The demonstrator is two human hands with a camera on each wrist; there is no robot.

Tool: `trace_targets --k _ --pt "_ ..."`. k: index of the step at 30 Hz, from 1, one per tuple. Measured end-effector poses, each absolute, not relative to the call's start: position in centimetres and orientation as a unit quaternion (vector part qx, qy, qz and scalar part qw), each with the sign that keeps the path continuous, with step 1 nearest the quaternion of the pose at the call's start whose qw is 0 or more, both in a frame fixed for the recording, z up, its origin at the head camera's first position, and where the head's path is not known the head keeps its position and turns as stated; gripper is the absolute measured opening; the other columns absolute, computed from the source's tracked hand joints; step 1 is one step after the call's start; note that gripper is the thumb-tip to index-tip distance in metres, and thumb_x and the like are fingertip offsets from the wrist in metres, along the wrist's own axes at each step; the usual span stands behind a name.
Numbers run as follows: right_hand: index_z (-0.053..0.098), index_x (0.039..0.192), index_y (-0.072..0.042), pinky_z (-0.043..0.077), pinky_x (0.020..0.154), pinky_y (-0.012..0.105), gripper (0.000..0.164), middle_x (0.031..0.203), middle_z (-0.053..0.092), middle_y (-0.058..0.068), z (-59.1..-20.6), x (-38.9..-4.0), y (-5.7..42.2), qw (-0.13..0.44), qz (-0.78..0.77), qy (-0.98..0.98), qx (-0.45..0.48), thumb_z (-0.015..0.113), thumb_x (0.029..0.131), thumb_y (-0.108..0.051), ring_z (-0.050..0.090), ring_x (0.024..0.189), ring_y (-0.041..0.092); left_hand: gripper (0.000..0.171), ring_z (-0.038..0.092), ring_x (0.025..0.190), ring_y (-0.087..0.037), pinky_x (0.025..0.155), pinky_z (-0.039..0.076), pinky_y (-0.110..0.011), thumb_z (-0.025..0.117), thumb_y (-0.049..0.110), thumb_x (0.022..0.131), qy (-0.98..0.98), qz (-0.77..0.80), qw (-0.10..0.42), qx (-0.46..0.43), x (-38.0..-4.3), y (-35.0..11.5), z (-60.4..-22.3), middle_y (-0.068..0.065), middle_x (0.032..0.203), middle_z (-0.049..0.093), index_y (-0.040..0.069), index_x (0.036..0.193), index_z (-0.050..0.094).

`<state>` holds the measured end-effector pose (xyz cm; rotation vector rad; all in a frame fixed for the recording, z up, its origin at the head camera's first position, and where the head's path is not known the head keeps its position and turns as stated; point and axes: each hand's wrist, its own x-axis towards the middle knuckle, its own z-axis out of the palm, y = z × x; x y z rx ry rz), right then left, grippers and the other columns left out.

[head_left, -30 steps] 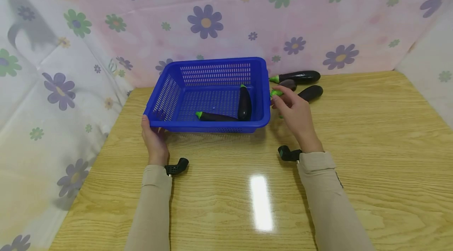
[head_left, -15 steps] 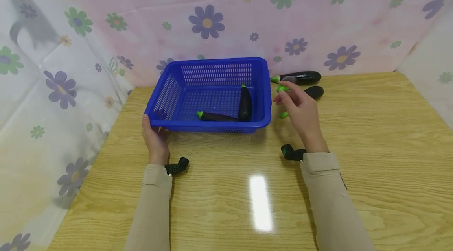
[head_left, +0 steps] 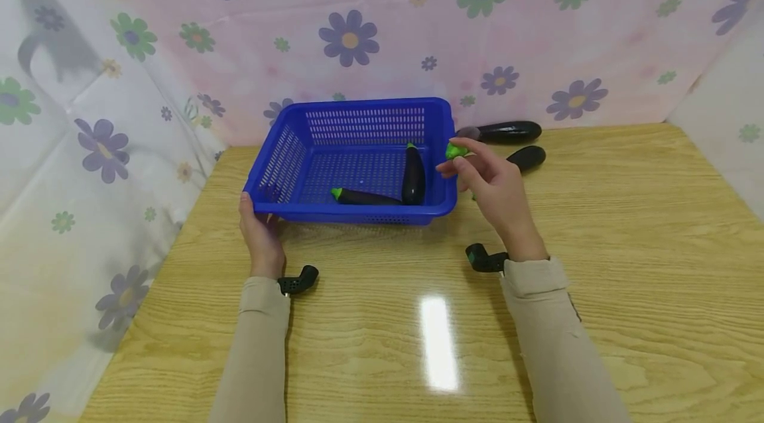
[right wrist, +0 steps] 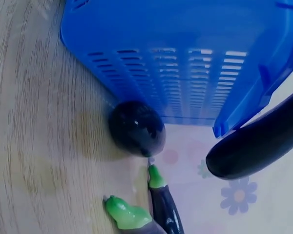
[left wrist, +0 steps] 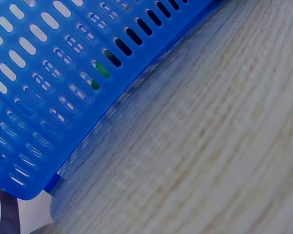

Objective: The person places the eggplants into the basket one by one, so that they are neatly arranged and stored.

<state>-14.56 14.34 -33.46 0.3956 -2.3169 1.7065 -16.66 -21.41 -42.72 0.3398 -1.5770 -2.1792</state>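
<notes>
My right hand (head_left: 495, 187) pinches the green cap of an eggplant (head_left: 456, 150) at the right rim of a blue plastic basket (head_left: 352, 209). In the right wrist view, the dark body of the held eggplant (right wrist: 256, 139) hangs raised beside the basket. My left hand (head_left: 260, 241) grips the front left corner of the basket, thumb at the rim. Inside, one eggplant (head_left: 413, 176) lies along the right side and another eggplant (head_left: 367, 197) along the front wall. The left wrist view mostly shows the slotted basket wall (left wrist: 44, 87) and the tabletop.
Right of the basket lie a glossy eggplant (head_left: 510, 132) near the back and another eggplant (head_left: 528, 158) partly behind my hand. The right wrist view shows a round dark eggplant end (right wrist: 136, 128) close to the basket. A flowered cloth (head_left: 406, 18) hangs behind the wooden table (head_left: 633, 244).
My right hand, with the eggplant in its fingertips, first drew slightly right, then moved left to the basket's right rim. My left hand and the basket have stayed in place.
</notes>
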Motion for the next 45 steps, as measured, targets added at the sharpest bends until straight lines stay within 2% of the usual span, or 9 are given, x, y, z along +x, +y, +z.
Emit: trace_targets --k 7,13,16,31,41,45 --pt "0.056 0.124 -0.012 0.05 0.062 0.022 0.031 0.095 0.068 0.016 -32.7 -14.0 13.9 0.119 0.586 -0.785 0.164 0.049 0.095 -0.022 0.063 0.084 0.029 0.047 0.047 0.121 -0.017 0.105 0.032 -0.038 0.04 0.053 0.092 -0.564 -0.789 0.21 0.122 -16.8 -21.4 -42.7 -0.003 0.131 0.052 0.026 0.128 0.052" --pt "0.057 0.123 -0.012 0.05 0.061 0.023 0.03 0.094 0.069 0.015 -33.0 -14.1 13.7 0.118 0.577 -0.786 0.187 0.05 0.095 -0.019 0.064 0.082 0.013 0.047 0.047 0.12 -0.017 0.104 0.032 -0.038 0.039 0.053 0.092 -0.562 -0.79 0.208 0.126 -16.7 -21.4 -42.7 -0.003 0.131 0.053 0.026 0.128 0.052" --pt "0.058 0.123 -0.016 0.05 0.061 0.025 0.029 0.094 0.07 0.011 -33.6 -14.6 13.8 0.12 0.576 -0.784 0.197 0.05 0.095 -0.019 0.064 0.081 0.01 0.047 0.048 0.12 -0.017 0.103 0.032 -0.039 0.039 0.054 0.092 -0.565 -0.789 0.206 0.123 -16.7 -21.4 -42.7 -0.003 0.13 0.053 0.026 0.128 0.052" --pt "0.058 0.12 -0.027 0.051 0.063 0.028 0.028 0.094 0.07 0.001 -35.5 -15.9 13.7 0.094 0.573 -0.79 0.195 0.051 0.093 -0.032 0.065 0.086 0.024 0.047 0.046 0.121 -0.016 0.105 0.032 -0.039 0.039 0.054 0.092 -0.566 -0.789 0.206 0.126 -16.6 -21.6 -42.9 -0.002 0.132 0.052 0.027 0.128 0.051" --pt "0.056 0.121 -0.032 0.05 0.068 0.025 0.028 0.095 0.07 -0.003 -36.0 -15.8 13.4 0.081 0.548 -0.808 0.2 0.05 0.094 -0.035 0.065 0.085 0.012 0.047 0.046 0.121 -0.016 0.105 0.031 -0.039 0.038 0.054 0.092 -0.572 -0.785 0.204 0.124 -16.5 -21.6 -42.9 -0.002 0.132 0.051 0.028 0.129 0.051" --pt "0.056 0.121 -0.034 0.048 0.063 0.025 0.028 0.094 0.07 -0.006 -35.9 -15.8 13.4 0.09 0.536 -0.816 0.198 0.05 0.093 -0.037 0.062 0.081 0.009 0.047 0.046 0.122 -0.016 0.106 0.031 -0.039 0.038 0.054 0.092 -0.57 -0.785 0.205 0.124 -16.5 -21.6 -42.9 -0.002 0.132 0.051 0.027 0.129 0.051"
